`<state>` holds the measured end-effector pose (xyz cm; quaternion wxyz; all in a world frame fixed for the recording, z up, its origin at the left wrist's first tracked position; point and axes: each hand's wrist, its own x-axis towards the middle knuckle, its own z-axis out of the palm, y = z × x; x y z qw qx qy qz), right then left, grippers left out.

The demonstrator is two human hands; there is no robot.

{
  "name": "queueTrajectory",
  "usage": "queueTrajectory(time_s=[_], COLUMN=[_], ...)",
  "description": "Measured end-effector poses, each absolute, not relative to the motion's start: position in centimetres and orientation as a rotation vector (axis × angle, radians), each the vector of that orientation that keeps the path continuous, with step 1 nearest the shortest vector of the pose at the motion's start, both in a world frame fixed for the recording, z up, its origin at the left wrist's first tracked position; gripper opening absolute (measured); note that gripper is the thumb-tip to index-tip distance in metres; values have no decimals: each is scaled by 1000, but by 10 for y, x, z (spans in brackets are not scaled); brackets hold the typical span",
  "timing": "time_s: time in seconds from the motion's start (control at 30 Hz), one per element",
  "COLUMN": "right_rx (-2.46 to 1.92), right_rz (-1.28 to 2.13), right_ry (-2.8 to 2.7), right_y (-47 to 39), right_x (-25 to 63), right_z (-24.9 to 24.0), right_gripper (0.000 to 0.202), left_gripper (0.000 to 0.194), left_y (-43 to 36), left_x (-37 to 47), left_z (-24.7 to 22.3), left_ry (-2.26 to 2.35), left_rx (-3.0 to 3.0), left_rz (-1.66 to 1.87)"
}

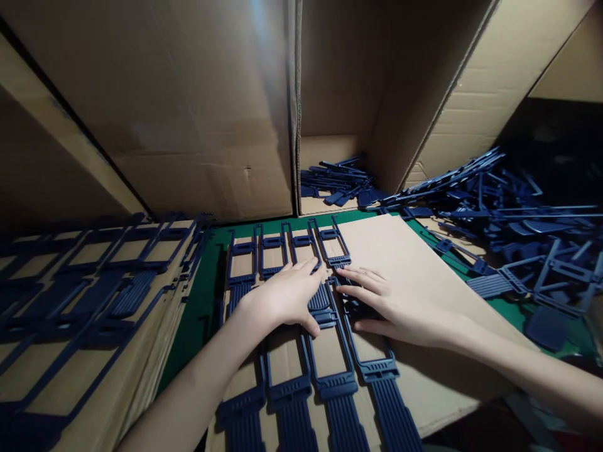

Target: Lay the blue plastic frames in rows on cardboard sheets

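Observation:
Dark blue plastic frames with ribbed ends (339, 383) lie side by side in two rows on a cardboard sheet (377, 245). My left hand (285, 295) rests over the middle of the rows, palm down, fingers spread, touching the frames. Beside it on the right, my right hand (386, 304) has its fingers apart and its fingertips on the rightmost frame (372, 351). Neither hand grips anything visible. The parts of the frames beneath both hands are hidden.
At the left, more blue frames (127, 295) lie on a cardboard stack (162, 339). Loose blue parts (527, 232) are heaped at the right. A cardboard box (330, 144) holds further parts (342, 181) at the back. Green surface (188, 339) shows between the stacks.

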<state>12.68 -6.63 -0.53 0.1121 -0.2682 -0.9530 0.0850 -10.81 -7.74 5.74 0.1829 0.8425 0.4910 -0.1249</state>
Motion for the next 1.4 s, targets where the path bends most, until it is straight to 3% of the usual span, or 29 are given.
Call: queueTrajectory(time_s=[0.37,1.2,1.4], right_rx=[-723,-735,-720], right_rz=[247,255,275], right_ry=[-2788,-2738,-2677], right_y=[-62,-60,-57], right_x=[128,125,130], right_z=[-5,-1,0], right_gripper=[49,53,34], left_gripper=[111,115,112], left_y=[-77,-80,-80], left_x=[-108,-105,-103], left_z=[55,61,63], left_ry=[1369,1394,1394], left_rx=[2358,2319,2312], left_rz=[-324,-319,-356])
